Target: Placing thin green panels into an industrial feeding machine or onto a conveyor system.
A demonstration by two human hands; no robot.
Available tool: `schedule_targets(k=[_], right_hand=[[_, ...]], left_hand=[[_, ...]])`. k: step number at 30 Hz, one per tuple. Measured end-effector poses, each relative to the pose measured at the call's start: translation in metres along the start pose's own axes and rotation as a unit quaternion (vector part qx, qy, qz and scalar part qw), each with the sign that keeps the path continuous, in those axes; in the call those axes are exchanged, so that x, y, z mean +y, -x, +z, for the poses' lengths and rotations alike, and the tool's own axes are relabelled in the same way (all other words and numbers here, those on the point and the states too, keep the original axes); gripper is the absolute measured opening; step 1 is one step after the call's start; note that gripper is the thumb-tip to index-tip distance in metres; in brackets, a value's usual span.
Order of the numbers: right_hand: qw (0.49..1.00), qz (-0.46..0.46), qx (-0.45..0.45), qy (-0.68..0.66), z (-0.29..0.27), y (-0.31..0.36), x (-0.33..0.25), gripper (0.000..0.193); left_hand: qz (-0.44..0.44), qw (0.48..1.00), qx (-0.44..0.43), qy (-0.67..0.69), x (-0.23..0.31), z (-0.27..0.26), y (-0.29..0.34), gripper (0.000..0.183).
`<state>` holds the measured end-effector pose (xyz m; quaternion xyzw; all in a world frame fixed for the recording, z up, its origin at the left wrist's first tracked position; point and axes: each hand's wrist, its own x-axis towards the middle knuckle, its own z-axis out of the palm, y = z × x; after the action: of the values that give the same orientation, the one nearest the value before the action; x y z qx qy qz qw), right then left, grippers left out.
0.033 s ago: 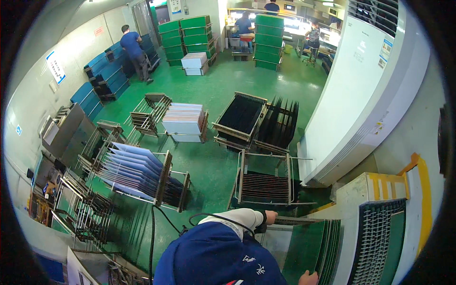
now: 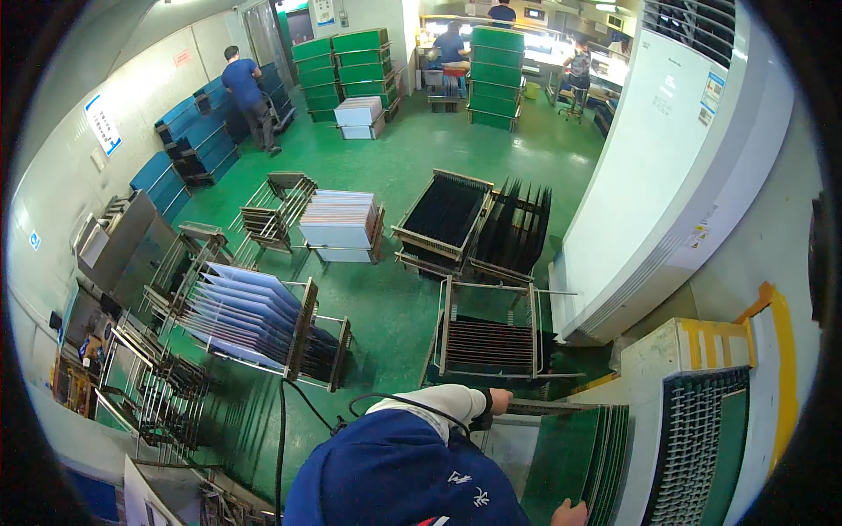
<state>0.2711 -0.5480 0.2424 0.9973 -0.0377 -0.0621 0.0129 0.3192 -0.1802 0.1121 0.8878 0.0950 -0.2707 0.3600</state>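
My left hand [image 2: 501, 401], below a white sleeve with a dark cuff, is at the end of a metal rack bar [image 2: 548, 408]. Its fingers are mostly hidden, so whether it grips the bar is unclear. Several thin green panels [image 2: 566, 451] stand on edge, close together, beside that bar. At the near edge of these panels is my right hand [image 2: 570, 514], its fingers bent and closed against a green panel. The lower part of this hand is cut off by the picture's edge.
Right of the panels stands a dark slotted rack [image 2: 697, 447]. Ahead are a metal frame rack [image 2: 489, 333] and a tall white cabinet unit [image 2: 649, 167]. To the left, a rack holds pale blue boards [image 2: 241, 307]. A black cable [image 2: 282, 438] hangs beside me. A person [image 2: 246, 92] stands farther off.
The distant person by the blue stacks has shifted very slightly. My hands and the green panels look the same.
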Motion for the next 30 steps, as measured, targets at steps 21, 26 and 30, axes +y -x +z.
schedule_targets(k=[21,26,30], right_hand=[[0.999,0.003,-0.017,-0.033,-0.014,0.003,-0.006,0.039],[1.0,0.006,-0.029,-0.002,-0.013,0.002,-0.006,0.041],[1.0,-0.009,-0.02,0.0,-0.019,0.0,-0.006,0.043]], left_hand=[[-0.005,1.0,-0.011,0.0,0.002,-0.005,0.003,0.028],[-0.012,1.0,-0.011,-0.017,0.001,-0.002,-0.001,0.03],[-0.012,1.0,0.004,-0.012,-0.002,0.002,-0.004,0.031]])
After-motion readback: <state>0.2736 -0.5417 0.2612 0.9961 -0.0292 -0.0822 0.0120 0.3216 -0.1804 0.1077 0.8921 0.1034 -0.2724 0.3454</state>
